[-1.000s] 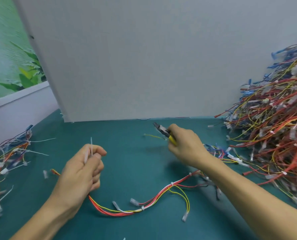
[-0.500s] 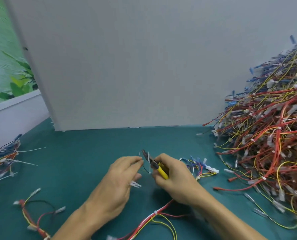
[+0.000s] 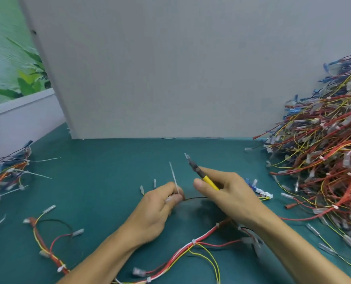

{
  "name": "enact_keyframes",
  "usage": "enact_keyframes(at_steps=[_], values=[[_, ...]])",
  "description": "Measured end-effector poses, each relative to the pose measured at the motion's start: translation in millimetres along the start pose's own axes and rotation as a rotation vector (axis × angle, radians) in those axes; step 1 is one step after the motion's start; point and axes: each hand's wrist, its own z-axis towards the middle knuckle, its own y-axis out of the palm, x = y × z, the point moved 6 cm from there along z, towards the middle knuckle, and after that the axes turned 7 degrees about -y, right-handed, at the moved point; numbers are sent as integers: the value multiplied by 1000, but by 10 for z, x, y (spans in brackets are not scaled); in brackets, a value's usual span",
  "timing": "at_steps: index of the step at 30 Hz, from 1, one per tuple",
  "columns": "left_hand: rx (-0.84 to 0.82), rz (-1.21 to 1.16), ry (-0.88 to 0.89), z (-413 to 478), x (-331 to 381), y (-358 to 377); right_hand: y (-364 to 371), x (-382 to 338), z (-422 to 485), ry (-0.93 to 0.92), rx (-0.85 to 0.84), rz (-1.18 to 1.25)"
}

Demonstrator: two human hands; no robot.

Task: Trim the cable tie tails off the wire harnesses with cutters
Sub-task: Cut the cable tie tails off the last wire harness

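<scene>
Left hand (image 3: 158,203) pinches tail (image 3: 173,177) at its base, frame centre; tail stands near-upright, tip leaning left. Right hand (image 3: 230,194) grips cutters (image 3: 199,173) just right of it, nose up-left, not touching. Probably needs a swing left to the base.

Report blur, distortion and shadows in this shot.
Head view: wide-angle lens slants the grey board; wire harness pile smears at the right edge; soft shadow on the teal mat under the right hand; cutters and cable tie tail look sharp.

A flat teal-green counter (image 3: 109,181) meets an upright plain grey board (image 3: 191,68); a leafy green wall mural (image 3: 8,64) stands left.
</scene>
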Motion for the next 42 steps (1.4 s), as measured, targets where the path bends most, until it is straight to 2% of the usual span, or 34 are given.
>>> enact_keyframes(at_steps=[3,5,9,12,14,17,18,19,20,22,23,25,27,42], values=[[-43,-142,-95,7,-79,6,-156,-131,20,16,-3,-40],[-54,-199,-112,14,-99,-3,-220,-223,34,14,-81,-109],[-50,-211,-114,30,-101,-30,-246,-380,-25,-68,-314,-497],[-35,-141,-96,19,-95,-26,-223,-449,-54,-92,-340,-677],[-31,-120,-96,19,-104,-21,-275,-500,-18,-105,-181,-535],[-50,-132,-103,24,-112,-7,-396,-540,39,-19,30,86],[-55,-136,-102,25,-112,-2,-447,-550,40,-12,62,186],[-58,-138,-102,22,-112,1,-501,-574,42,-61,67,131],[-59,-137,-103,19,-109,3,-543,-582,50,-135,49,-33],[-54,-132,-106,13,-111,5,-537,-547,39,-210,-61,-510],[-52,-128,-106,11,-111,5,-494,-498,26,-198,-143,-684],[-43,-113,-101,8,-110,-1,-386,-383,0,-131,-287,-849],[-34,-92,-85,7,-92,-10,-277,-368,-23,-154,-336,-853],[-46,-32,19,-4,-45,18,-210,-307,-4,-177,-368,-900]])
